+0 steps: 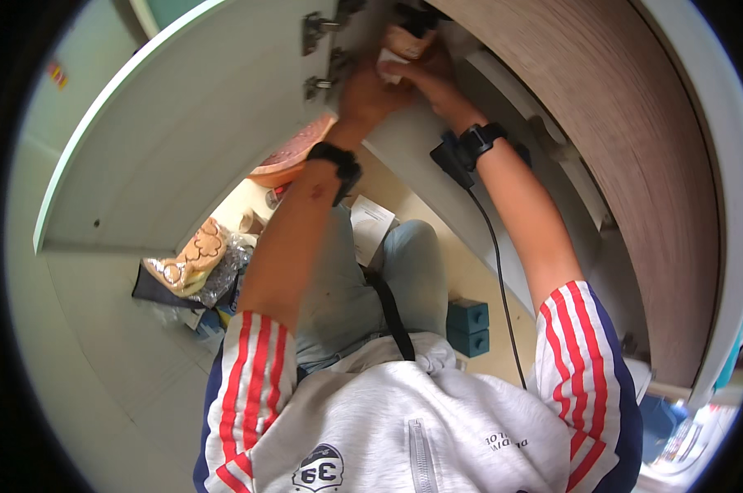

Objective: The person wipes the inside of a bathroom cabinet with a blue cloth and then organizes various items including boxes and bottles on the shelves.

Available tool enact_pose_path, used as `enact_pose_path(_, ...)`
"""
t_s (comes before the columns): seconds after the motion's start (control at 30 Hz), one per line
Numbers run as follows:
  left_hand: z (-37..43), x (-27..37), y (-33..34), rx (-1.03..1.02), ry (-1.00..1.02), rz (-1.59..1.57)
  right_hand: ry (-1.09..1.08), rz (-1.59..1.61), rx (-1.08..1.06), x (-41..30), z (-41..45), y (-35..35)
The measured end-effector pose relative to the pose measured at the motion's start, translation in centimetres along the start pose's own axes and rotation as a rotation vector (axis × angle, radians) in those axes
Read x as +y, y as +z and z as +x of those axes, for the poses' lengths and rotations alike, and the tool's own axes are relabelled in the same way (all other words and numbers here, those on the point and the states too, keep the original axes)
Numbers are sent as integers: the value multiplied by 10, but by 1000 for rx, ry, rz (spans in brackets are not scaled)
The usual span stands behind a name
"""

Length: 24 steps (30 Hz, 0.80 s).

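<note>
Both my hands are together inside a low cabinet, at the top of the view, in dim light. My right hand (436, 74) grips a small brown package (408, 43) with a white patch, its thumb lying across the patch. My left hand (371, 92) holds the same package from the other side, its fingers partly hidden and blurred. Something black shows at the package's far end; I cannot tell what it is. Black bands with devices circle both wrists, and a black cable (497, 246) hangs down from the right one.
An open cabinet door (180, 129) on metal hinges (318, 86) stands at left. A wood-grain panel (624, 154) curves along the right. On the floor are an orange basin (279, 175), a plastic-wrapped item (196, 259), white paper (371, 225) and blue drawer boxes (468, 326).
</note>
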<state>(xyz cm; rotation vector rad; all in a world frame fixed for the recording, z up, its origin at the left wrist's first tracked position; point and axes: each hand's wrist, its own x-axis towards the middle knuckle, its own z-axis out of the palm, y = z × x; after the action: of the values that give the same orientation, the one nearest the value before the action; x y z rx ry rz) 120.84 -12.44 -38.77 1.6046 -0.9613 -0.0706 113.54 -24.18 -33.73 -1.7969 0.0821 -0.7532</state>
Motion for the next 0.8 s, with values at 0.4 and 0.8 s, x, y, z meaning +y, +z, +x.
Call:
enact_pose_path(0.4, -109, 105, 16, -717, -217, -525, 287, 60, 116, -95, -187, -51)
enact_pose_path(0.8, -201, 164, 164, -769, 343, -498, 369, -271, 591, -155, -348, -130)
